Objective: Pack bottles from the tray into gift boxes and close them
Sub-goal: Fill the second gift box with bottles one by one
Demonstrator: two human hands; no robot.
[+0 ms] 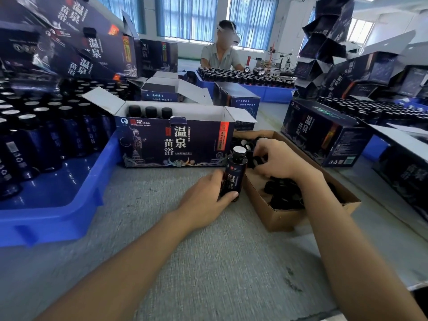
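Tall windows (185, 17) with blue vertical blinds light a white-walled workroom, and a grey, felt-like table (185, 262) fills the foreground. On its left sits a glossy blue plastic tray (69, 212) crowded with dark cylindrical bottles (46, 135). Behind the hands stands an open printed gift box (176, 144), flaps up, with 3 black-capped bottles in its rear row. A shallow brown corrugated carton (284, 216) at right holds loose black caps (282, 200). The left hand (206, 200) wraps the lower body of 1 upright, uncapped bottle (234, 174) standing on the table just beside the carton. The right hand (280, 158) curls inside the carton, pinching a cap (258, 159).
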